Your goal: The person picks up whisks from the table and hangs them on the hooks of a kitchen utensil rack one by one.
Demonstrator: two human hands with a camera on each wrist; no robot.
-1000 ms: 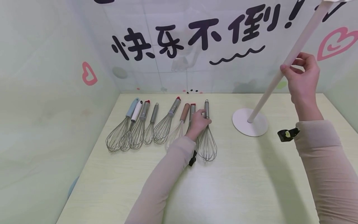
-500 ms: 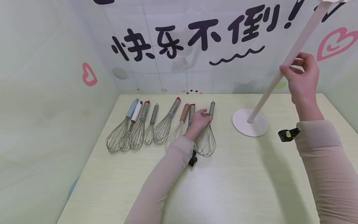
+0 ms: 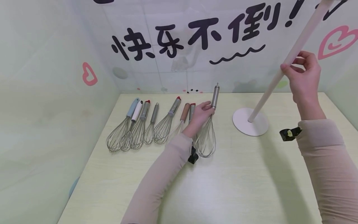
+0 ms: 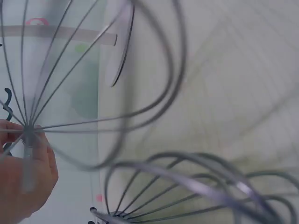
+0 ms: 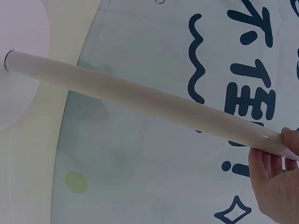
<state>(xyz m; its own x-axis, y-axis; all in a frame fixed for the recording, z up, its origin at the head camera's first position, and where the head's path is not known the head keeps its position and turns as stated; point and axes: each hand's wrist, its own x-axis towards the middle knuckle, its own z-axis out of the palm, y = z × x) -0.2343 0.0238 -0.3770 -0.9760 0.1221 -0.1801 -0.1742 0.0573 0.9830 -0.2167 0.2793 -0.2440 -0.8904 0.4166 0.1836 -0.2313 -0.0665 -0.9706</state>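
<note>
My left hand pinches a wire balloon whisk where its silver handle meets the wires. The handle points up and slightly right, its tip now in front of the wall. In the left wrist view, the whisk's wires fan out close to the camera past my fingers. At the right, my right hand holds the slanting pale pole of a stand between thumb and fingers. The pole's round white base lies on the table. The pole's top is cut off by the head view's edge.
Several other whisks lie in a row to the left: a blue-handled whisk, a white-handled whisk and a brown-handled whisk among them. A whisk with a red-tipped handle lies beside my left hand. A printed wall closes the table's back.
The whisk in my left hand has swung its handle to the right and risen from the table. My left hand has shifted slightly up with it. The right hand stays on the pole.
</note>
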